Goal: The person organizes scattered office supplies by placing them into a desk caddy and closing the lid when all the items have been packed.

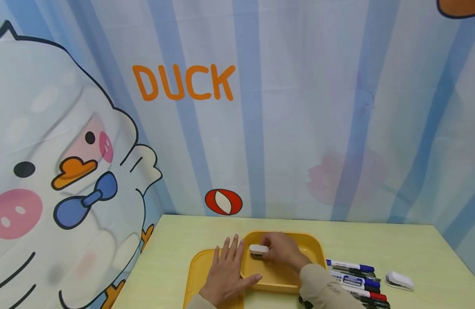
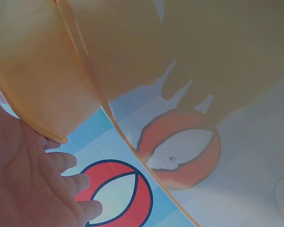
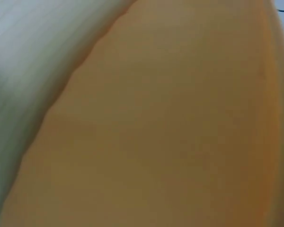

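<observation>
Small white stapler (image 1: pixel 259 249), bottom center of the frame, inside the yellow box (image 1: pixel 276 287), toward its left wall; can't tell if it touches the floor. Right hand (image 1: pixel 282 249) grips its right end, fingers curled round it. Should be light and stiff, smooth shell maybe a bit slick, not very fragile; the hinged halves could flex if squeezed. I'd take it by the long sides, off the mouth. Left hand (image 1: pixel 227 274) grasps nothing: fingers straight and spread along the box's left side, thumb over the near left corner; can't tell how hard it presses. Edges: raised rim all round, left wall close to the stapler, more floor to the right but the right forearm crosses it. Second yellow tray (image 1: pixel 196 270) lies left of the box, partly under the left hand. Pens (image 1: pixel 353 281) crowd the box's right side, lower right, with another stapler (image 1: pixel 399 281) beyond. Open table (image 1: pixel 376 240) behind the pens, up to the curtain (image 1: pixel 299 107). Right wrist view is blurred, doesn't show the grip.
</observation>
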A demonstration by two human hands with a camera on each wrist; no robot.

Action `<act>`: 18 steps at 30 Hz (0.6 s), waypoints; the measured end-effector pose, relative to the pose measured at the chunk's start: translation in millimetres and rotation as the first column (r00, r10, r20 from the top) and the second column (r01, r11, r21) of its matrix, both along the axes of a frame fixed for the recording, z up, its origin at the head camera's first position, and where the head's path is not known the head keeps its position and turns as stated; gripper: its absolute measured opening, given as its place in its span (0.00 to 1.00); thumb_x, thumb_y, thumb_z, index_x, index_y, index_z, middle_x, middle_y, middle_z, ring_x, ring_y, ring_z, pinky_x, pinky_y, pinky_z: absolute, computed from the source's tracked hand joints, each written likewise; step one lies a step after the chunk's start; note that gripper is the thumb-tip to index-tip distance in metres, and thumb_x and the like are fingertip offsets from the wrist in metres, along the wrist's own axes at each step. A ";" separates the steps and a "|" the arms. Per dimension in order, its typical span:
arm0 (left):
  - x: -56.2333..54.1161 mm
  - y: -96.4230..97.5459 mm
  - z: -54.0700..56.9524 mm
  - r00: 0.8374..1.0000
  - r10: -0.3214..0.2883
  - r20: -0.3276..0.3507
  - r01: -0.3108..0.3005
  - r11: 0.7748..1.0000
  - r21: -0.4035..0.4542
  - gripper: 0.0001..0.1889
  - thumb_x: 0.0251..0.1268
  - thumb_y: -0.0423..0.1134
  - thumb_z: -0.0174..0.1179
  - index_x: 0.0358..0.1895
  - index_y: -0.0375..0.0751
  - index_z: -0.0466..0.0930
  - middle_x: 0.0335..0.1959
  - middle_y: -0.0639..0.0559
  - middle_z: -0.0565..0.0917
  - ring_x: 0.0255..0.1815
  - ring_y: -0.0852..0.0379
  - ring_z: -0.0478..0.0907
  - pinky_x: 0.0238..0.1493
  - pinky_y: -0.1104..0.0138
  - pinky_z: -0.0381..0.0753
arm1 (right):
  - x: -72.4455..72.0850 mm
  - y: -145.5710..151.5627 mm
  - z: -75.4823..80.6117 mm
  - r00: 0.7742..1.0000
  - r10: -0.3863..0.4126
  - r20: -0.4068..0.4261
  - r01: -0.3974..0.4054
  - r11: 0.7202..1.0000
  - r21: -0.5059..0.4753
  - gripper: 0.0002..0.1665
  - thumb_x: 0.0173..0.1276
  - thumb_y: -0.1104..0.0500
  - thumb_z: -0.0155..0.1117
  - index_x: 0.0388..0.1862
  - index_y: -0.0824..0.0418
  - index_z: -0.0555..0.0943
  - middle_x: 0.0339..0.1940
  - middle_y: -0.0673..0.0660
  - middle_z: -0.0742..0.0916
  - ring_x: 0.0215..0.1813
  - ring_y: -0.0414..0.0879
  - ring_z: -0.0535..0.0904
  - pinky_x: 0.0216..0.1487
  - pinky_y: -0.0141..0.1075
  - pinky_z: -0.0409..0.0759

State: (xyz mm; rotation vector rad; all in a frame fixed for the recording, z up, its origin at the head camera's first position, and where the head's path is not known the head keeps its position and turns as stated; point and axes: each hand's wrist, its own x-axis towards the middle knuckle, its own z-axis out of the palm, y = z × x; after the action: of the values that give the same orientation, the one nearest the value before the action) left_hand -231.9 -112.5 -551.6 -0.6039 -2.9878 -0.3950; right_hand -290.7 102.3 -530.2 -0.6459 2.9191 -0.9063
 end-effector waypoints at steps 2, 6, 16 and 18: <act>-0.4 0.0 -0.2 1.000 0.000 0.000 0.000 1.000 -0.004 0.54 0.63 0.79 0.45 0.82 0.45 0.52 0.84 0.45 0.50 0.83 0.40 0.47 0.77 0.36 0.49 | 0.3 -1.9 -1.7 1.000 -0.007 0.004 0.007 1.000 0.004 0.11 0.55 0.62 0.79 0.31 0.53 0.83 0.29 0.45 0.84 0.29 0.41 0.73 0.35 0.38 0.75; -1.0 0.6 -0.4 1.000 -0.001 0.002 0.001 1.000 -0.009 0.54 0.63 0.80 0.44 0.82 0.46 0.53 0.84 0.45 0.50 0.84 0.40 0.46 0.77 0.37 0.49 | 1.8 -3.8 -3.8 1.000 -0.019 0.012 0.019 1.000 -0.002 0.11 0.56 0.63 0.79 0.29 0.53 0.82 0.27 0.46 0.82 0.28 0.42 0.72 0.33 0.38 0.73; -0.7 0.2 0.5 1.000 0.001 0.003 -0.001 1.000 -0.005 0.54 0.63 0.80 0.45 0.82 0.46 0.53 0.84 0.44 0.51 0.83 0.40 0.46 0.76 0.36 0.49 | 3.7 -2.3 -2.0 1.000 -0.023 0.009 0.023 0.999 0.023 0.12 0.56 0.63 0.79 0.37 0.56 0.84 0.32 0.48 0.85 0.31 0.42 0.74 0.37 0.41 0.77; -0.5 -0.2 0.2 1.000 0.001 0.002 -0.001 1.000 -0.002 0.54 0.62 0.80 0.45 0.82 0.46 0.53 0.84 0.44 0.51 0.84 0.40 0.46 0.76 0.36 0.49 | 3.6 -0.6 -1.9 0.999 -0.021 0.028 0.021 1.000 0.023 0.13 0.56 0.62 0.79 0.39 0.56 0.84 0.34 0.49 0.86 0.32 0.42 0.75 0.38 0.42 0.78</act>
State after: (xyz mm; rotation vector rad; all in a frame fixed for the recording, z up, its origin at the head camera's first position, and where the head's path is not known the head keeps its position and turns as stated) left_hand -232.4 -112.7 -551.4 -0.6029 -2.9903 -0.3933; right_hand -287.1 101.7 -532.1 -0.5970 2.9121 -0.8758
